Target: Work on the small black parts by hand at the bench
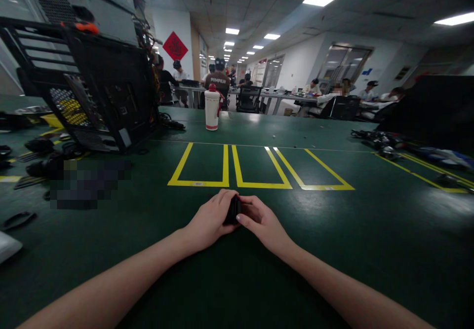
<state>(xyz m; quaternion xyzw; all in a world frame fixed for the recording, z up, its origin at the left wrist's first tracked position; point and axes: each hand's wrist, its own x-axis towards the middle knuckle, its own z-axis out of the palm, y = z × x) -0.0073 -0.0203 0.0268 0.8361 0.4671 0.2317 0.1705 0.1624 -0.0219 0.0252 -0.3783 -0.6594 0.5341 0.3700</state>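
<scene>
Both hands meet at the middle of the view, just in front of the yellow tape outlines, around a small black box-like object. My left hand wraps it from the left, fingers curled over the top and thumb below. From the other side, my right hand grips its right edge with thumb and fingers. Much of the object is hidden by the fingers, so its kind cannot be made out.
Yellow tape outlines mark the green table. A white bottle with a red lid stands beyond them. At left rises an open black computer case; dark parts and cables lie around it. More cables lie at right. Several people sit at far tables.
</scene>
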